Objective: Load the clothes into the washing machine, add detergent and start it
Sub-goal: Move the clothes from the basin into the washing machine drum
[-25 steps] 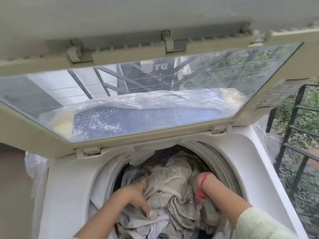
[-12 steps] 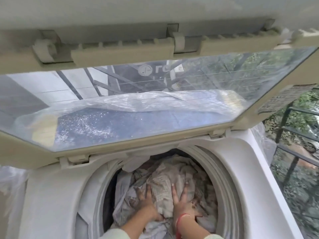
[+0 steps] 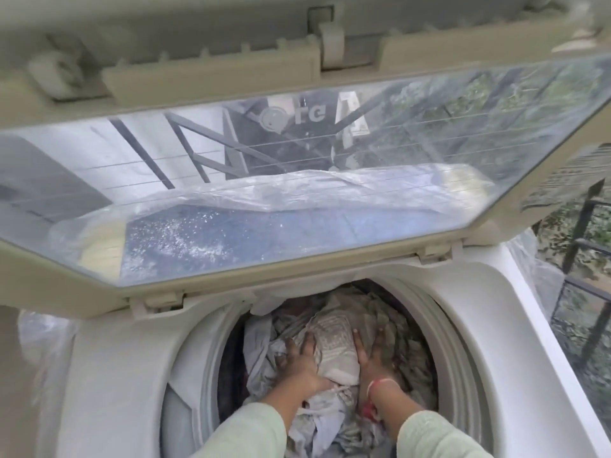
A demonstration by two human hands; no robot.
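The way into the washing machine is free from above on the near side. The clothes fill it close to the grey rim, so little depth is left. The left hand and the right hand lie flat on the pile and take its middle. The raised lid hangs over the far edge. A dark railing stands near on the right.
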